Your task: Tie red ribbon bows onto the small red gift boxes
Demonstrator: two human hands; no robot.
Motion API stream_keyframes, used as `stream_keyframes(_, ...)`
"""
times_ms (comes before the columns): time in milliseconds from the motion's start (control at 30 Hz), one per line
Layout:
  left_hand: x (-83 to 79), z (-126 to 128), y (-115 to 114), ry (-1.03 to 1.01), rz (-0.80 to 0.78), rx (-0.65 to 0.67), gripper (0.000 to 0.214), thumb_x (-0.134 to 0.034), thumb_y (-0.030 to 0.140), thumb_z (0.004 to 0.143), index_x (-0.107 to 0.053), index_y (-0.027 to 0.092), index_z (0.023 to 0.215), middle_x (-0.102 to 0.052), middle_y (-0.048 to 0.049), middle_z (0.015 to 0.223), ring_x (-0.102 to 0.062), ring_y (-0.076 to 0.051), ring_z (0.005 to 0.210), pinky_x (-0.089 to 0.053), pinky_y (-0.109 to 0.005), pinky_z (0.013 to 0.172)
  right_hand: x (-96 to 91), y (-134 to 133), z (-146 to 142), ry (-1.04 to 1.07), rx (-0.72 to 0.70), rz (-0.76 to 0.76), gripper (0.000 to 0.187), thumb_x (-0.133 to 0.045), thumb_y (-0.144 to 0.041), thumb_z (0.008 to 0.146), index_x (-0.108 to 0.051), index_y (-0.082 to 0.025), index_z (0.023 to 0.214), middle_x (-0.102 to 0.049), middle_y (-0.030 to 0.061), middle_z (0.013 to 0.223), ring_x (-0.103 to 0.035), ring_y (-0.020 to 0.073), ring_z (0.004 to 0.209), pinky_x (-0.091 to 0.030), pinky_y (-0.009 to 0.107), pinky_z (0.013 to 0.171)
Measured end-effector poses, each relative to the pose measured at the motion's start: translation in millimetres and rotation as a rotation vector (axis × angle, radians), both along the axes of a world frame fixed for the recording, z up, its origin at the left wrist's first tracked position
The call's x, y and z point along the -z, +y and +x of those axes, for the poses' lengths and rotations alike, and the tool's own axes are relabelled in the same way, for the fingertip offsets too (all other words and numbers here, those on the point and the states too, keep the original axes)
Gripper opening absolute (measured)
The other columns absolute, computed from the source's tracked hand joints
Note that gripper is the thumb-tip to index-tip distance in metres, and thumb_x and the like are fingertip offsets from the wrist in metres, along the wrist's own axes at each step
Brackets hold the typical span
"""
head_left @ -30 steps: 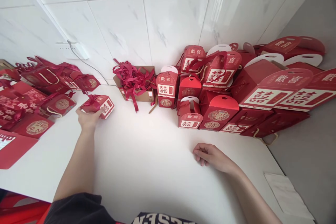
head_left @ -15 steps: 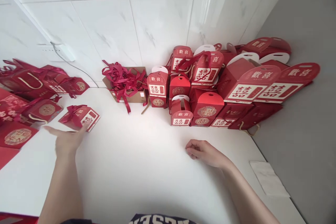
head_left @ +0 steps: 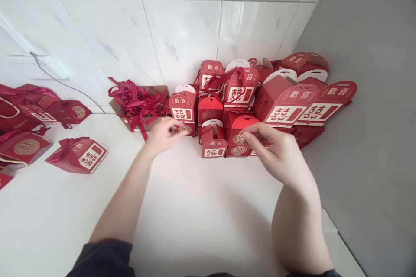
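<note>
My left hand [head_left: 161, 136] is at the middle of the frame, its loosely open fingers [head_left: 175, 129] at the foot of a red gift box [head_left: 181, 108]. My right hand [head_left: 276, 149] has curled fingers [head_left: 248, 135] at another red box [head_left: 245, 123]; can't tell if either's gripping. Just left, a cardboard box [head_left: 118, 108] overflows with crimson ribbons [head_left: 139, 104].

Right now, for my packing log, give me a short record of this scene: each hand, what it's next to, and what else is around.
Left hand: fingertips at the lower edge of a red gift box
Right hand: fingertips at the front of a red box
Grip: cannot tell whether either hand holds its box
Behind left hand: cardboard box with red ribbons
Also seen: ribbon-tied red box lying on a white table, below a tiled wall
</note>
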State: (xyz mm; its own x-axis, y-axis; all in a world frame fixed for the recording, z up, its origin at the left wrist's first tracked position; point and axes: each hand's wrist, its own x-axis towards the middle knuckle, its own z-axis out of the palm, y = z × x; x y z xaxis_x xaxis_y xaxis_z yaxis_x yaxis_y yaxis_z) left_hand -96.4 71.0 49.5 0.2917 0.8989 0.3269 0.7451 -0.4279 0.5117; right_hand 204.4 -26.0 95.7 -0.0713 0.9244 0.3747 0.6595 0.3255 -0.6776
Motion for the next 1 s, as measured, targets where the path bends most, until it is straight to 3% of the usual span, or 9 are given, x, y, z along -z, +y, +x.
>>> stream_keyframes(100,35.0,42,11,-0.037,-0.102,0.281,0.046,-0.073,0.045,0.078,-0.066,0.022,0.117,-0.059,-0.0065,0.107,-0.060,-0.021,0.096,-0.051,-0.031,0.084,8.0,2,-6,-0.018,-0.101,-0.066,0.023,-0.051,-0.039,0.098,-0.064,-0.021,0.092,-0.069,0.0011,0.081,-0.060,0.0142,0.067,-0.045,0.024,0.060)
stream_keyframes(200,51.3,58,8,-0.065,-0.126,0.391,0.027,-0.068,0.037,0.083,-0.071,0.020,0.104,-0.055,-0.0065,0.106,-0.059,-0.019,0.095,-0.050,-0.029,0.080,10.4,2,0,-0.049,-0.149,-0.095,0.022,-0.050,-0.037,0.098,-0.065,-0.022,0.094,-0.070,0.0014,0.086,-0.060,0.0152,0.072,-0.045,0.025,0.063)
stream_keyframes(333,33.3,38,-1,-0.003,-0.207,0.443,0.021,-0.064,0.038,0.087,-0.073,0.019,0.087,-0.059,-0.0046,0.096,-0.059,-0.016,0.085,-0.047,-0.027,0.075,5.9,0,10,-0.073,-0.228,-0.168,0.024,-0.047,-0.037,0.100,-0.064,-0.023,0.093,-0.067,-0.0005,0.082,-0.056,0.0140,0.070,-0.043,0.024,0.062)
stream_keyframes(500,-7.1,16,-29,0.172,-0.504,0.619,0.027,-0.061,0.044,0.088,-0.072,0.024,0.104,-0.066,-0.0029,0.094,-0.061,-0.015,0.079,-0.044,-0.024,0.069,14.3,6,-11,-0.088,-0.384,-0.208,0.022,-0.044,-0.032,0.101,-0.065,-0.025,0.103,-0.069,-0.0007,0.092,-0.061,0.0142,0.077,-0.044,0.025,0.071)
stream_keyframes(600,-18.4,22,-47,0.303,-0.500,0.520,0.033,-0.051,0.050,0.092,-0.071,0.023,0.088,-0.064,-0.0006,0.075,-0.056,-0.014,0.064,-0.037,-0.025,0.058,32.7,15,-38,-0.105,-0.504,-0.256,0.030,-0.036,-0.033,0.104,-0.062,-0.028,0.116,-0.070,0.0006,0.095,-0.063,0.0159,0.079,-0.043,0.026,0.071)
stream_keyframes(700,-21.8,29,-59,0.359,-0.458,0.395,0.039,-0.054,0.057,0.087,-0.067,0.022,0.077,-0.061,-0.0004,0.068,-0.054,-0.015,0.059,-0.032,-0.026,0.054,49.0,23,-57,-0.140,-0.565,-0.310,0.030,-0.035,-0.036,0.104,-0.060,-0.029,0.120,-0.070,0.0016,0.101,-0.064,0.0174,0.085,-0.043,0.027,0.073)
stream_keyframes(867,-28.2,19,-61,0.273,-0.568,0.240,0.048,-0.046,0.063,0.088,-0.067,0.020,0.081,-0.065,-0.0023,0.070,-0.060,-0.017,0.059,-0.040,-0.027,0.058,52.9,27,-49,-0.188,-0.436,-0.318,0.027,-0.036,-0.040,0.103,-0.057,-0.023,0.095,-0.063,-0.0001,0.078,-0.057,0.0153,0.068,-0.038,0.025,0.064)
stream_keyframes(1000,-31.9,10,-58,0.188,-0.662,0.122,0.052,-0.028,0.055,0.096,-0.067,0.020,0.093,-0.070,-0.0032,0.076,-0.067,-0.018,0.062,-0.045,-0.027,0.060,53.7,28,-41,-0.260,-0.369,-0.295,0.016,-0.050,-0.028,0.096,-0.055,-0.021,0.083,-0.063,0.0006,0.078,-0.056,0.0150,0.069,-0.036,0.024,0.062)
